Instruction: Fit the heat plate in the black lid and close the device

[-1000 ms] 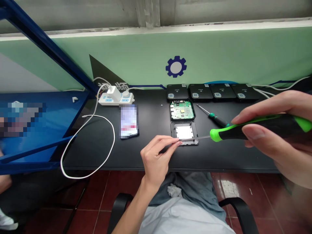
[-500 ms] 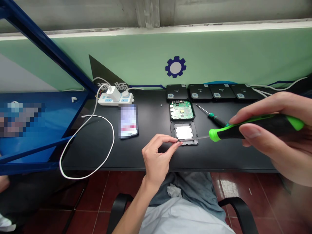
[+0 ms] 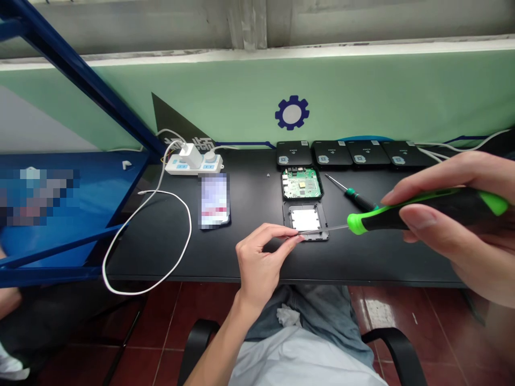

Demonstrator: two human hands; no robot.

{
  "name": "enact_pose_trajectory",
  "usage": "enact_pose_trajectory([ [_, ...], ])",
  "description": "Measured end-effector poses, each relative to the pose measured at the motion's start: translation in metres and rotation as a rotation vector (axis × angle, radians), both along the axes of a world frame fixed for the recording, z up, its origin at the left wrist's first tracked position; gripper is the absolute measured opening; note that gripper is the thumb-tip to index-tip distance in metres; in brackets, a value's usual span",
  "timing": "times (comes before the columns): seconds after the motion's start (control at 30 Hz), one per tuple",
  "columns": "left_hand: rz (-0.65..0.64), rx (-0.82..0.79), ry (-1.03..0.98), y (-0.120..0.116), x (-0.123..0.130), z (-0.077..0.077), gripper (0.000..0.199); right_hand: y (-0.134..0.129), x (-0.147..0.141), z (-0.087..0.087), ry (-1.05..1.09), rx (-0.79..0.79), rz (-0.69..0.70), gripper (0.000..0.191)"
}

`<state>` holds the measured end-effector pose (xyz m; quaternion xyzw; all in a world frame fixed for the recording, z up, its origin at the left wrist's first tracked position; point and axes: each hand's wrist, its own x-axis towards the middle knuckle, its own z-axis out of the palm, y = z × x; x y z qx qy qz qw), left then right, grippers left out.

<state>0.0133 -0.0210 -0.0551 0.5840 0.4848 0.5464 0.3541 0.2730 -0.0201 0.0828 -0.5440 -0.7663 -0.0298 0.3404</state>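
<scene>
Head-camera view, forward and down onto a black table (image 3: 249, 214). Right hand (image 3: 454, 214): grip clamped around the handle of a green-and-black screwdriver (image 3: 402, 210). Its long axis lies almost level, roughly parallel to the table's front edge, with the thin steel shaft (image 3: 324, 229) pointing to the person's left. Left hand (image 3: 263, 262): thumb and forefinger (image 3: 295, 237) pinched together at the shaft's tip, just over the near edge of a grey plastic housing (image 3: 324, 222) with a white pad (image 3: 304, 219) inside; whether they hold a small part cannot be told. Beyond the housing lies a green circuit board (image 3: 301, 183) in a dark shell, with a smaller screwdriver (image 3: 356, 195) to its right and a row of four black units (image 3: 346, 154) behind.

Possible hazards, as judged: a shaft slipping from the pinch could gouge the pad or housing rim — the likely cause being pressure applied off-axis. Any small part loosened by the fingers could drop and roll across the table.
</scene>
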Motion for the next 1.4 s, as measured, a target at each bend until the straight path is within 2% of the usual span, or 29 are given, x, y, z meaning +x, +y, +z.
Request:
enact_pose_trajectory([
  [0.37, 0.009, 0.027, 0.068, -0.001, -0.001, 0.005, 0.009, 0.001, 0.002, -0.001, 0.002, 0.014, 0.122, 0.017],
  [0.57, -0.006, 0.081, 0.138, 0.001, -0.002, 0.010, 0.012, 0.003, 0.001, 0.002, -0.015, 0.003, 0.191, 0.016],
  [0.7, -0.018, 0.166, 0.178, 0.003, -0.004, 0.009, 0.013, 0.007, -0.001, 0.009, -0.021, -0.068, 0.229, 0.015],
  [0.87, -0.043, 0.251, 0.259, 0.005, -0.004, 0.008, 0.010, 0.011, -0.013, 0.014, -0.064, -0.096, 0.310, 0.017],
  [1.03, -0.019, 0.214, 0.241, 0.008, -0.005, 0.005, 0.015, 0.014, -0.022, 0.014, -0.103, -0.077, 0.357, 0.020],
  [1.2, 0.016, 0.130, 0.209, 0.007, -0.007, -0.001, 0.037, 0.020, -0.020, 0.013, -0.117, -0.076, 0.372, 0.017],
  [1.4, -0.009, 0.110, 0.204, 0.008, -0.003, -0.012, 0.037, 0.025, -0.024, 0.013, -0.125, -0.080, 0.359, 0.017],
])
